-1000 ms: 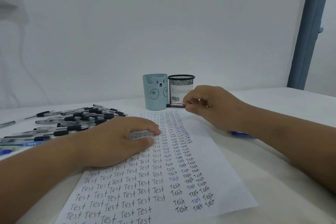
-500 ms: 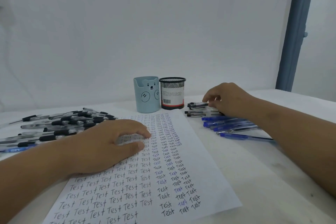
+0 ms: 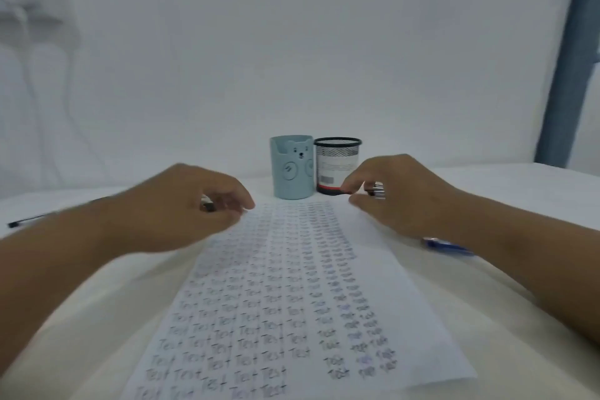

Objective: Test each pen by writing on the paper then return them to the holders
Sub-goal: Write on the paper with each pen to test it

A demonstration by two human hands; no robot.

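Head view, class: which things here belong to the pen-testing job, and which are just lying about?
Belong to the job:
- paper covered in "Test"
- blue bear holder
- black mesh holder
- pens in the right hand
- black pen, blue pen
- left hand

Just there:
- blue post
- white wall

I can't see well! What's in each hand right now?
Left hand: fingers curled on a black-tipped pen.
Right hand: fingers grip several pens.

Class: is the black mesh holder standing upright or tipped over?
Upright: the black mesh holder stands on its base, round rim on top, beside the blue bear holder.
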